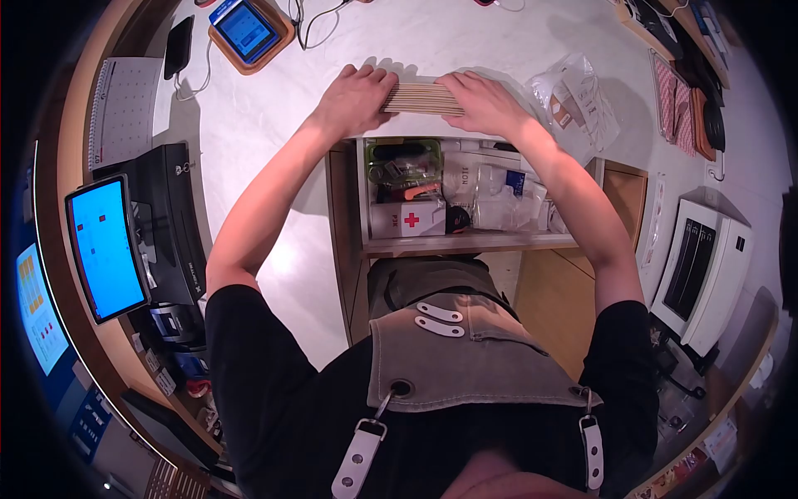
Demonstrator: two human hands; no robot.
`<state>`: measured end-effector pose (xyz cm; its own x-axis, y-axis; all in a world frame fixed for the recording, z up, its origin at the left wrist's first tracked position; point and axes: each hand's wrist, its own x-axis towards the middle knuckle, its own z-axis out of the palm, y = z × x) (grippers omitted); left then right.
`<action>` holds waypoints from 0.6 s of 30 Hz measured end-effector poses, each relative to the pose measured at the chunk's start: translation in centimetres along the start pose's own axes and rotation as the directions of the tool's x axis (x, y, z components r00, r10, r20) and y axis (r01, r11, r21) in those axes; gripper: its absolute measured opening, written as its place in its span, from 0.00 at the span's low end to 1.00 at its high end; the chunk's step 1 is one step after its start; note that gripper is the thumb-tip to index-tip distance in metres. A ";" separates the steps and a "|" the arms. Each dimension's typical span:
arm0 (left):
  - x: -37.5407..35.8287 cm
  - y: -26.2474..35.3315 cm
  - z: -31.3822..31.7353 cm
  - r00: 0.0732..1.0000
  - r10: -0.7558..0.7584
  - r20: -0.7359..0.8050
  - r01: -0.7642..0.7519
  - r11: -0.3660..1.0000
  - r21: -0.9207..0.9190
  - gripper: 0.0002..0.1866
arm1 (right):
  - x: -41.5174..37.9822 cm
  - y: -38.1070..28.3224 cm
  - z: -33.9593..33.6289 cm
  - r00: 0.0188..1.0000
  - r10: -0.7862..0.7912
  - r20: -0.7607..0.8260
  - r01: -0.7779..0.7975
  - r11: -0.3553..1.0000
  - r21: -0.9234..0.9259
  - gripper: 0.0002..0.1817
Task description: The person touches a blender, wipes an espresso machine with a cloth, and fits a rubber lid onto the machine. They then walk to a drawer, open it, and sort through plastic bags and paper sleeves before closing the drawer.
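On the white counter (258,166), a stack of thin tan, layered strips (424,99), seen edge-on like flat cardboard pieces, lies between my hands. My left hand (358,101) is closed around its left end, fingers over the far side. At the opposite end, my right hand (485,103) grips it with bent fingers. Just below the stack, nearer my body, an open drawer (465,243) holds a green tray (438,150), a white box with a red cross (411,219) and several clear plastic packets (499,204). A crumpled clear plastic bag (582,112) rests right of my right hand.
A payment terminal (245,31) in a wooden stand and a phone (178,47) on a cable sit at the upper left. On the left are a calendar (120,104) and a lit screen (108,247). A white appliance (705,268) stands at the right.
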<state>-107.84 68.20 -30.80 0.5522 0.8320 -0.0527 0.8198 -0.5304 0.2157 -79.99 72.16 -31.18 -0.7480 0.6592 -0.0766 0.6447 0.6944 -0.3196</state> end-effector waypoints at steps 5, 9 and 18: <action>-0.1 0.0 -3.1 1.000 -0.009 0.019 0.012 0.985 -0.175 0.21 | -0.4 -0.6 -4.1 0.997 0.080 0.023 -0.083 0.983 0.167 0.29; -0.2 1.8 -2.3 0.982 -0.044 -0.184 -0.030 0.923 -0.383 0.21 | -0.7 -3.7 -11.4 0.992 0.117 0.043 -0.122 0.985 0.125 0.30; 2.4 7.4 -1.1 0.931 -0.241 -0.276 -0.142 0.457 -0.878 0.25 | -2.0 -4.5 -13.1 0.969 0.021 -0.245 0.138 0.777 0.615 0.34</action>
<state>-100.62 66.50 -28.31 0.2748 0.9467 0.1681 0.1634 -0.2182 0.9621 -79.31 71.48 -17.27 -0.6725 0.7246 0.1505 0.3004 0.4532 -0.8393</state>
